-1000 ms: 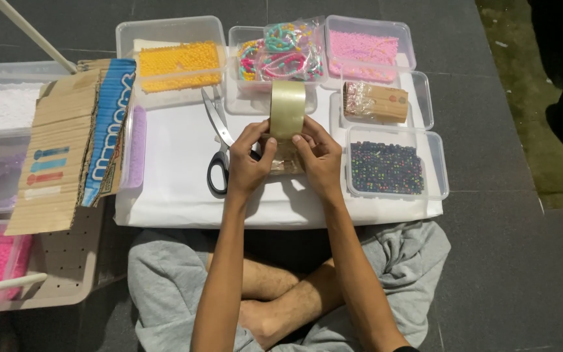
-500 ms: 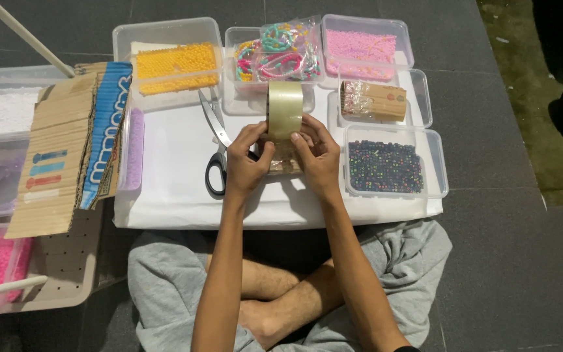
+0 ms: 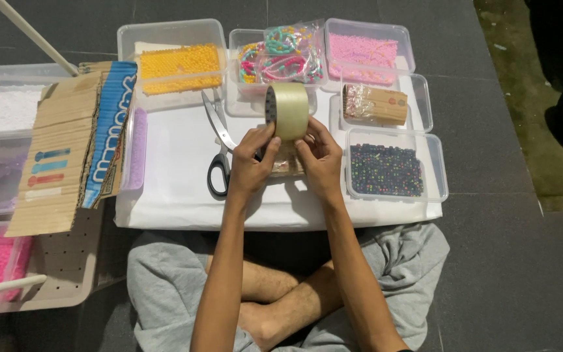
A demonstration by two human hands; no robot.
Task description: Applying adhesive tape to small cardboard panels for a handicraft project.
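A roll of clear packing tape [image 3: 288,111] stands on edge above the white board [image 3: 177,176]. My left hand [image 3: 250,163] grips the roll's left side with the thumb near its core. My right hand [image 3: 320,160] holds its right side, fingers against the tape face. Under both hands lies a small clear packet [image 3: 286,163], mostly hidden. Black-handled scissors [image 3: 217,146] lie just left of my left hand.
Clear tubs ring the board: yellow beads [image 3: 180,65], coloured bracelets [image 3: 285,55], pink beads [image 3: 367,49], a brown packet [image 3: 376,104], dark beads [image 3: 386,171]. A corrugated cardboard sheet [image 3: 66,156] lies at left over more tubs. My crossed legs sit below.
Both hands and the tape roll have stayed almost in place; only the fingers shifted slightly on the roll.
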